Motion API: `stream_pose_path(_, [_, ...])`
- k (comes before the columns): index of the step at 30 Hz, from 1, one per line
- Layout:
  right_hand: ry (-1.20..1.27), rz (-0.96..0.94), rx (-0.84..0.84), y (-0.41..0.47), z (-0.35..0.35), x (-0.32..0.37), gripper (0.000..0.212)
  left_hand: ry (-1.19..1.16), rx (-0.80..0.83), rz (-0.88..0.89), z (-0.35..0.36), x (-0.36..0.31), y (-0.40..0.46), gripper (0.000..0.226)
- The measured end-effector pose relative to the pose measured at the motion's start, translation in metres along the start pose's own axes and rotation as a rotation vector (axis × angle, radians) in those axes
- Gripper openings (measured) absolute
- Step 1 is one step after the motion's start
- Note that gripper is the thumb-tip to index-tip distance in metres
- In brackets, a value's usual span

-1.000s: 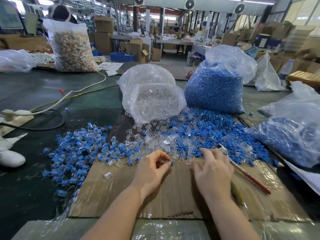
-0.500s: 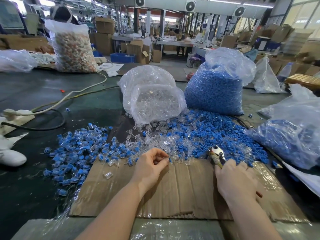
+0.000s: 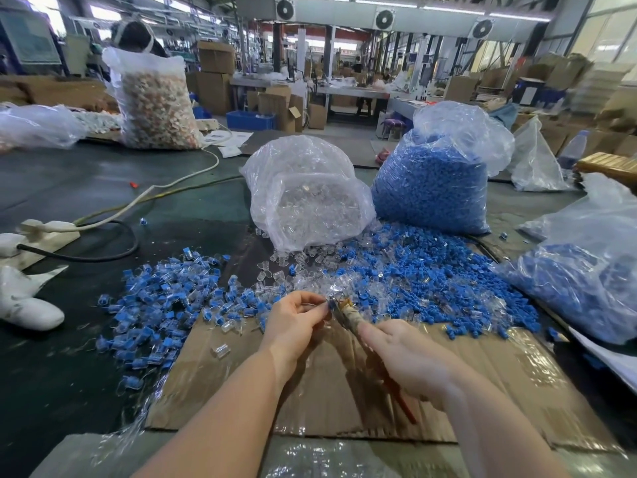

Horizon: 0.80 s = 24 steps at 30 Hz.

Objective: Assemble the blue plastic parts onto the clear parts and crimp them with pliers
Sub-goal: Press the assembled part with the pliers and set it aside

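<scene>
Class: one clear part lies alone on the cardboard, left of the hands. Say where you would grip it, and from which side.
Pinch the lone clear part across its short sides, from above: it lies flat on the cardboard, with nothing touching it.

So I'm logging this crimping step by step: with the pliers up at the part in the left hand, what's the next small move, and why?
Probably squeeze the pliers shut. The right hand holds their nose against the small part pinched in the left hand over the cardboard, so the crimp looks lined up. Blur hides whether the nose has closed.
</scene>
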State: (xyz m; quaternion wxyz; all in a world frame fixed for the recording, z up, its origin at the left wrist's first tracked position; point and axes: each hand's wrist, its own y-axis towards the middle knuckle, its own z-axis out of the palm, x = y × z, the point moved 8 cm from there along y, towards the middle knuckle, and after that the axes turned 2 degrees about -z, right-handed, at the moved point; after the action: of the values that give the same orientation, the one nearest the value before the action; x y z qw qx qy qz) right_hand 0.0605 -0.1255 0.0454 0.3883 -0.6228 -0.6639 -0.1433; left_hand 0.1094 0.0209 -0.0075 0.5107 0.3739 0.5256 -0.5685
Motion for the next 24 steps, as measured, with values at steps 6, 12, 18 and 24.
stream_pose_path(6, [0.219,0.077,0.204,0.003,0.015,-0.006,0.013,-0.018,-0.065,-0.008,-0.006,0.002,0.003,0.008])
stream_pose_path(12, [0.192,0.081,0.210,0.003,0.017,-0.010,0.017,0.010,-0.107,0.017,-0.008,0.000,0.002,0.007])
stream_pose_path(18, [0.121,0.077,0.204,0.005,0.016,-0.008,0.013,0.041,-0.124,0.023,-0.009,0.001,0.003,0.006])
stream_pose_path(24, [0.183,0.113,0.185,0.005,0.016,-0.012,0.025,0.017,-0.126,0.012,-0.010,0.004,0.006,0.006])
